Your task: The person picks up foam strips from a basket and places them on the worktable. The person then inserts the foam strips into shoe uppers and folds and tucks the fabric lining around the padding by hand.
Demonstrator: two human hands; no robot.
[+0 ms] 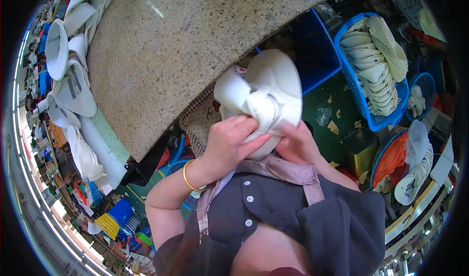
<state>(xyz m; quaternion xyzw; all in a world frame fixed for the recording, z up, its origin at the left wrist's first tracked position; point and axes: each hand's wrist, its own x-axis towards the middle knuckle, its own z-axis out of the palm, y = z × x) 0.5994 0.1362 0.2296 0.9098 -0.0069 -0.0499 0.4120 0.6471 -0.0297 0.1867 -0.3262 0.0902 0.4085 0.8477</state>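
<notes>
Gripping the white cap (pixel 266 95) beside the granite table (pixel 176 46), left hand (pixel 229 144) and right hand (pixel 295 144) may crease its bunched fabric if squeezed harder.

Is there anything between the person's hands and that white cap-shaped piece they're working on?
Nothing visible. The left hand and right hand both grip the white moulded fabric cap piece directly, fingers pressed into its lower edge, held up in front of the speckled stone tabletop.
</notes>
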